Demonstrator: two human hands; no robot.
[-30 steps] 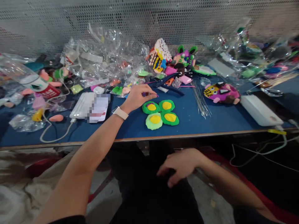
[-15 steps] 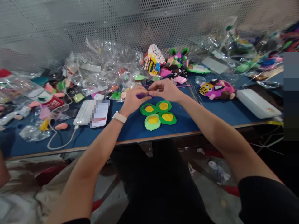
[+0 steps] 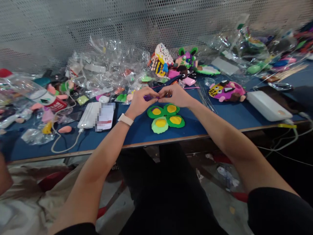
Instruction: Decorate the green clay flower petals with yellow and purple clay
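My left hand (image 3: 140,100), with a pale band on its wrist, is closed around a lump of purple modelling clay (image 3: 148,97). Fingertips of my right hand (image 3: 176,95) pinch at the same clay's right end, thumb against forefinger, and partly hide it. Just below both hands a flat clay piece of rounded green petals (image 3: 176,125) with yellow centres lies on the blue table (image 3: 137,133). Its front left petal (image 3: 159,130) is a paler green. A bit of purple shows on the back left petal.
Left of my hands lie a phone (image 3: 105,117), a white power bank (image 3: 88,115) and a bottle (image 3: 36,93). Plastic bags (image 3: 110,62) and clay figures (image 3: 187,60) crowd the back. At right are a pink clay animal (image 3: 228,92) and a white box-shaped device (image 3: 267,106).
The fingers have shifted slightly around the purple clay, and a little more of it shows between the hands. The camera view has moved slightly; the green clay piece stays in place.
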